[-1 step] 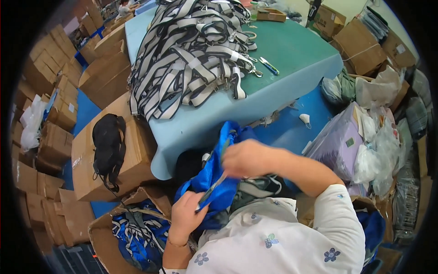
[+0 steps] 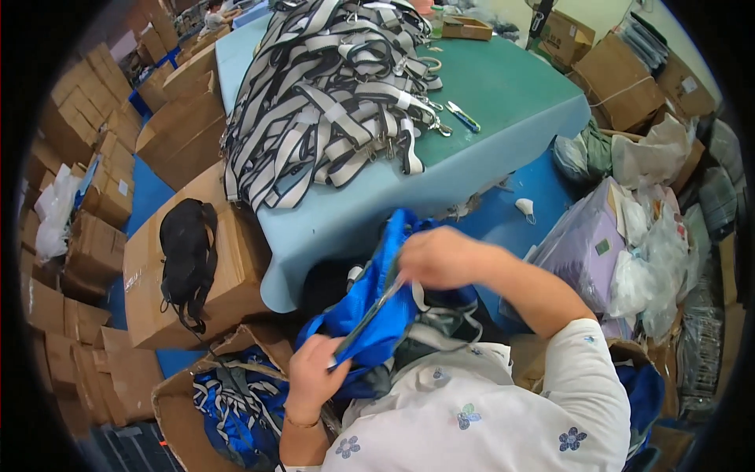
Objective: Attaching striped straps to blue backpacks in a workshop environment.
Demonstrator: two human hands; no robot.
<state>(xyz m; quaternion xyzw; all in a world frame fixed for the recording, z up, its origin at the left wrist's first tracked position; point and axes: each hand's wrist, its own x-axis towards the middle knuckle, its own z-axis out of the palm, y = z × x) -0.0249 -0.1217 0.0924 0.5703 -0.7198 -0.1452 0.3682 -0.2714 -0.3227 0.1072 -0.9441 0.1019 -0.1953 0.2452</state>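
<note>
Your left hand (image 2: 314, 376) and right hand (image 2: 440, 258) pinch blue cloth (image 2: 389, 321), likely light, limp, best held by its edge.

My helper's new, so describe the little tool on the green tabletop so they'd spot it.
Find the big table with the green top, then its heap of grey-and-black straps. Just right of the heap lies the slim tool, set apart from those straps by its blue handle.
</note>
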